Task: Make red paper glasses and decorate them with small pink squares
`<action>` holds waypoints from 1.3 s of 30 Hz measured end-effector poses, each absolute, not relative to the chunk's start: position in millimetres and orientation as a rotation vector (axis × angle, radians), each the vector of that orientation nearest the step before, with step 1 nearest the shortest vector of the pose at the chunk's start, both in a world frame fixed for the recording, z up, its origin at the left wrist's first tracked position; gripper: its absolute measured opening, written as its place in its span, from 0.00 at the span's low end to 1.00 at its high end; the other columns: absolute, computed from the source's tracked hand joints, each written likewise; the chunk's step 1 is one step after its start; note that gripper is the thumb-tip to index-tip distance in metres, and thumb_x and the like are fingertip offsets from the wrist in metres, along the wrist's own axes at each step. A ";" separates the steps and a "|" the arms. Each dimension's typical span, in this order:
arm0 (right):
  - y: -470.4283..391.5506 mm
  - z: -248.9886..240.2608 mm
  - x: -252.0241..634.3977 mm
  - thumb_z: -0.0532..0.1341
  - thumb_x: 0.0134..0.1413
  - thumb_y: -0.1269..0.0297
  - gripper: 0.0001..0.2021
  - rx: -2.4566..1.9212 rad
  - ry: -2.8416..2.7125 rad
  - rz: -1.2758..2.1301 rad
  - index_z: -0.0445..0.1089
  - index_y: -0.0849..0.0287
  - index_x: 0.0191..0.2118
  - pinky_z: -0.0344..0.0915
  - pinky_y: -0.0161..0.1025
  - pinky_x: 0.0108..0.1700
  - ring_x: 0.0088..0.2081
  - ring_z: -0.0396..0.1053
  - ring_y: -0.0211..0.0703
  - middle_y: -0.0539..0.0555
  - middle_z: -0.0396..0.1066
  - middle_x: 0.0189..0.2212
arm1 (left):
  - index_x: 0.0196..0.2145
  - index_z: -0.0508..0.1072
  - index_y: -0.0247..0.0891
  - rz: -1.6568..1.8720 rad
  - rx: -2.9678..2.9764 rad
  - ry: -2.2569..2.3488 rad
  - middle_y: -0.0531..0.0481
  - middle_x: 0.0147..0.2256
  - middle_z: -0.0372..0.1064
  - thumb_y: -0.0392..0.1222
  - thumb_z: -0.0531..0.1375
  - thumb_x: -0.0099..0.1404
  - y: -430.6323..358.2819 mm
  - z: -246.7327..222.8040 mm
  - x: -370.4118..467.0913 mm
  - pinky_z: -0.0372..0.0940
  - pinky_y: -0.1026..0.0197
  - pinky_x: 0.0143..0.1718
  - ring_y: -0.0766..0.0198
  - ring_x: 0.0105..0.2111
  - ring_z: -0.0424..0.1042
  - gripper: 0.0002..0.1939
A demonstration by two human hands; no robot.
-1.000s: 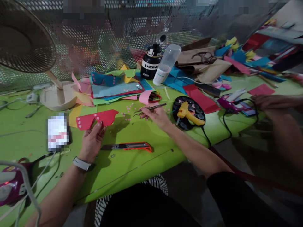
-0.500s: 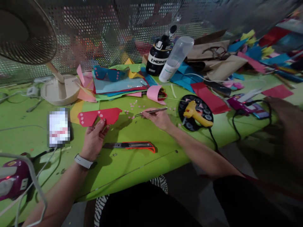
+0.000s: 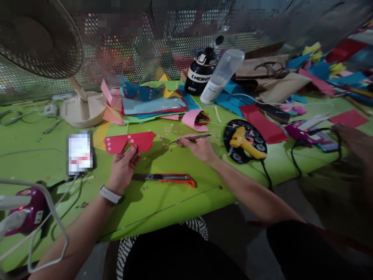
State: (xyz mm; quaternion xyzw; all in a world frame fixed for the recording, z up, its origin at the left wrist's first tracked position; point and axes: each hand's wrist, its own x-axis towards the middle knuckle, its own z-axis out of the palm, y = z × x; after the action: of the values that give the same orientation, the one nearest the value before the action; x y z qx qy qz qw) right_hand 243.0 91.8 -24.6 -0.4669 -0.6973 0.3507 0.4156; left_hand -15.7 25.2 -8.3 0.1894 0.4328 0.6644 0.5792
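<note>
My left hand (image 3: 124, 167) pinches the lower edge of a red paper glasses shape (image 3: 145, 141), which bears small pale pink squares on its left part and middle. To the right, my right hand (image 3: 199, 147) is closed round thin metal tweezers (image 3: 201, 137). Their tips point left, at small pink paper bits (image 3: 165, 144) scattered on the green table (image 3: 163, 202). Below both hands lies an orange and black box cutter (image 3: 171, 178). Whether the tips hold a bit cannot be made out.
Right of my right hand, a yellow glue gun (image 3: 246, 144) rests on a black round tray (image 3: 233, 155). Left are a phone (image 3: 79, 152), a fan (image 3: 84, 109) and a power strip (image 3: 32, 210). Behind stand bottles (image 3: 199, 76); another person's hand (image 3: 354, 142) is at far right.
The whole view has shifted slightly, so everything appears further right. My hands keep nearly the same places over the table, with the red paper and the tweezers still held.
</note>
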 end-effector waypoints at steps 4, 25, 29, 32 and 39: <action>89.4 -20.6 247.2 0.62 0.55 0.52 0.13 -1.116 -1.814 0.678 0.77 0.56 0.36 0.73 0.43 0.37 0.33 0.76 0.46 0.55 0.79 0.33 | 0.31 0.78 0.37 1.614 0.450 1.016 0.51 0.31 0.78 0.34 0.72 0.48 25.4 -5.5 -17.4 0.72 0.67 0.36 0.67 0.33 0.76 0.11; 67.7 -8.0 418.0 0.65 0.38 0.66 0.16 -1.951 -2.144 -0.035 0.71 0.63 0.38 0.65 0.52 0.42 0.42 0.70 0.62 0.69 0.73 0.39 | 0.31 0.77 0.38 1.697 0.543 0.972 0.53 0.30 0.77 0.35 0.74 0.42 30.7 -4.1 -20.2 0.70 0.68 0.36 0.68 0.32 0.76 0.16; 74.5 -16.4 419.9 0.68 0.31 0.65 0.15 -1.976 -2.096 -0.086 0.65 0.56 0.30 0.60 0.54 0.40 0.37 0.67 0.60 0.63 0.68 0.30 | 0.31 0.76 0.36 1.688 0.559 0.961 0.52 0.31 0.77 0.37 0.74 0.42 26.3 -7.4 -17.7 0.70 0.64 0.39 0.67 0.33 0.76 0.16; 70.2 -6.6 415.5 0.67 0.34 0.64 0.13 -1.927 -1.981 -0.159 0.63 0.53 0.28 0.58 0.55 0.40 0.37 0.65 0.61 0.60 0.65 0.27 | 0.31 0.76 0.36 1.687 0.569 0.966 0.50 0.32 0.77 0.39 0.74 0.43 24.3 -8.4 -17.7 0.71 0.61 0.42 0.64 0.35 0.77 0.16; 47.5 26.0 341.8 0.63 0.45 0.51 0.11 -1.692 -1.364 0.567 0.67 0.52 0.29 0.56 0.40 0.23 0.23 0.61 0.43 0.52 0.64 0.22 | 0.33 0.76 0.35 1.637 0.648 0.989 0.46 0.36 0.78 0.41 0.73 0.46 20.8 -9.8 -14.7 0.71 0.56 0.44 0.60 0.37 0.77 0.16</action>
State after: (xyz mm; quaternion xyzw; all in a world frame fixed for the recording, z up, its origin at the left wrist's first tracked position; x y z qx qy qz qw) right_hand 341.8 47.5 26.0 -0.6790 -0.5475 0.2276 0.4328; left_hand -14.7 20.8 -9.8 0.2717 0.4146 0.6865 0.5320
